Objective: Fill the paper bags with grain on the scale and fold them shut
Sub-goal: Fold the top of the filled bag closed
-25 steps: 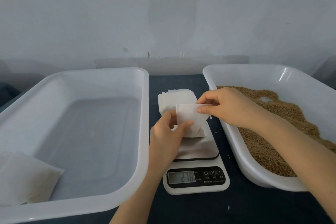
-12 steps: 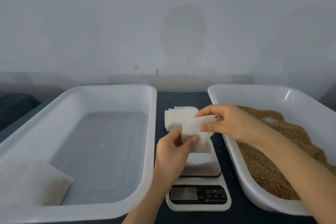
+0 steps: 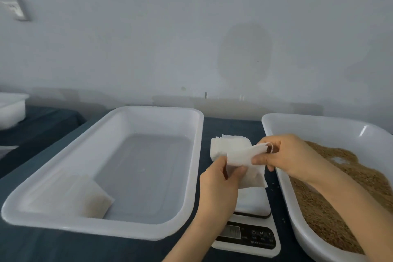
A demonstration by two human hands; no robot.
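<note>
Step in hand: opening one empty paper bag (image 3: 240, 156), judged unfilled since it hangs flat. Grip: left hand (image 3: 219, 178) pinches its lower edge, right hand (image 3: 291, 155) pinches the top corner; the bag is held between them, above the scale (image 3: 253, 200). Paper thin, white, limp, fibrous. Next needs the mouth parted wide, the bag seated on the scale, then loose tan grain (image 3: 340, 208) from the white plastic tray (image 3: 319, 132) right of the right hand.

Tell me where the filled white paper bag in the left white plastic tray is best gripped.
Pinch the filled white paper bag at its free right corner, coming from above and the right. It lies flat in the near left corner of the white plastic tray, so the walls probably crowd its near and left edges, while open floor lies to its right.
</note>
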